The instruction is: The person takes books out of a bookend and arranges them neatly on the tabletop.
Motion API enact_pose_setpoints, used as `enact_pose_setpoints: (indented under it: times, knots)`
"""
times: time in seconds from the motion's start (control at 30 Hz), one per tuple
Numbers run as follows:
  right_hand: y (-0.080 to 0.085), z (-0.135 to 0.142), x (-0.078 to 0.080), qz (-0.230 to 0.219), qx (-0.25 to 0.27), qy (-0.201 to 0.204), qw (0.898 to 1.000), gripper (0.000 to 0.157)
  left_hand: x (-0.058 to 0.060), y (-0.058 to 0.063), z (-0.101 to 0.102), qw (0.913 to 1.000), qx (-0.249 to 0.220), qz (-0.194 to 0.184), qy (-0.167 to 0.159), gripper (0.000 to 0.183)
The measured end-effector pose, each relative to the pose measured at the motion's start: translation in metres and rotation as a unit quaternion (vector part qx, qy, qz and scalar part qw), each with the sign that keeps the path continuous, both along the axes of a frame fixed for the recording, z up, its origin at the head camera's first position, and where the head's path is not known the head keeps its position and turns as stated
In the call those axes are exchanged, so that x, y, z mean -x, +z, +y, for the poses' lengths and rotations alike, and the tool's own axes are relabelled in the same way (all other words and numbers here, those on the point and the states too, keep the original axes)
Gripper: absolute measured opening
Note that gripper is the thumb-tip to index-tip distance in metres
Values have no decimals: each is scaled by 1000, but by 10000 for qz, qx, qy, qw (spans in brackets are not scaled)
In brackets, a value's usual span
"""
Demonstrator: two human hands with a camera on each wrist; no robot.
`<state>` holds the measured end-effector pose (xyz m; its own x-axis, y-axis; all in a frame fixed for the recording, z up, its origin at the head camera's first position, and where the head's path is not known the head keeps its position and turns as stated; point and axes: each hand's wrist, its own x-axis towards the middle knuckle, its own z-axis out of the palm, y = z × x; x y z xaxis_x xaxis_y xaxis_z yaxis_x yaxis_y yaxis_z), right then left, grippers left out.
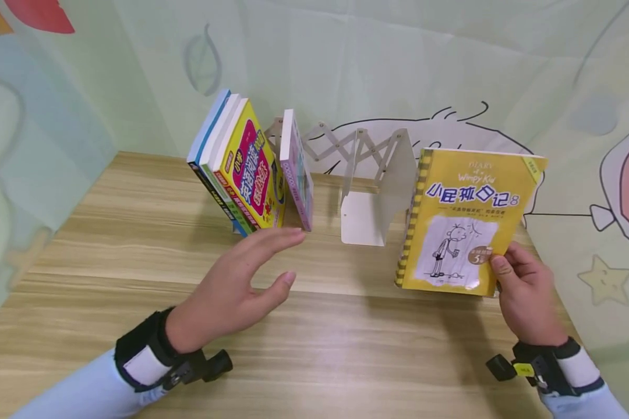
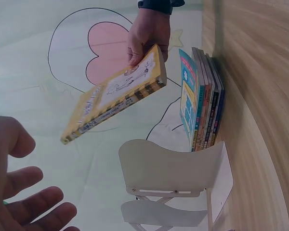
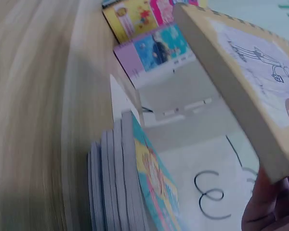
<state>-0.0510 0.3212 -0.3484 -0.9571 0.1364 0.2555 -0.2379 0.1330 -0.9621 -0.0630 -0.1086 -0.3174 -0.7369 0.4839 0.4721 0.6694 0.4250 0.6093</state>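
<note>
Left hand (image 1: 233, 291) relaxed, right hand (image 1: 529, 294) grips yellow book (image 1: 458, 224), spine (image 2: 98, 121) left, long axis tilted.

the right hand (image 1: 530, 294) grips a yellow book (image 1: 458, 227) at its lower right edge; the left hand (image 1: 230, 294), thumb and fingers apart, is near standing books (image 1: 243, 171) beside a folding rack (image 1: 396, 177).

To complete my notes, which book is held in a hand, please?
The yellow book with the striped spine; the right hand grips it, while no hand grips the other books.
</note>
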Motion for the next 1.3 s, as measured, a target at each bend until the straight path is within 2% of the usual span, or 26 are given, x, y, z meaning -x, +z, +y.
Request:
enact_pose_setpoints:
  times: [0.07, 0.2, 0.33, 0.47, 0.6, 0.73, 0.97, 1.03, 1.13, 1.2, 1.23, 1.3]
  knots:
    - [-1, 5, 3, -9, 560, 5, 9984, 39, 0, -1, 0, 10000, -1, 11, 7, 51]
    - [-2, 15, 8, -313, 1050, -142, 9939, 51, 0, -3, 1, 10000, -18, -16, 14, 48]
    - [-4, 25, 11, -815, 1177, -331, 9891, 60, 0, -5, 2, 10000, -55, 32, 24, 47]
    - [-6, 35, 14, -1391, 1343, -460, 9801, 70, 0, -6, 2, 9999, -68, 80, 36, 46]
    - [-10, 41, 18, -1937, 1118, -487, 9735, 78, 0, -7, 1, 10000, -48, 48, 48, 46]
    - [-15, 44, 23, -2428, 611, -407, 9673, 80, 0, -7, 2, 10000, 72, -2, 4, 46]
    - [-17, 45, 28, -3102, -449, -585, 9478, 75, 0, -9, 2, 9992, 341, 56, -186, 48]
    - [-18, 45, 29, -3221, -1112, -654, 9379, 73, 0, -10, 2, 9990, 410, 58, -185, 47]
    - [-20, 45, 29, -3268, -2254, -717, 9150, 75, 0, -11, 2, 9984, 530, -1, -175, 44]
    - [-21, 44, 29, -3171, -2813, -837, 9018, 77, 1, -12, 2, 9980, 619, -10, -157, 44]
    - [-22, 43, 30, -3128, -2956, -891, 8982, 77, 1, -12, 1, 9977, 667, -33, -143, 44]
    - [-23, 41, 31, -3085, -2957, -959, 8990, 76, 1, -12, 1, 9971, 750, -85, -106, 44]
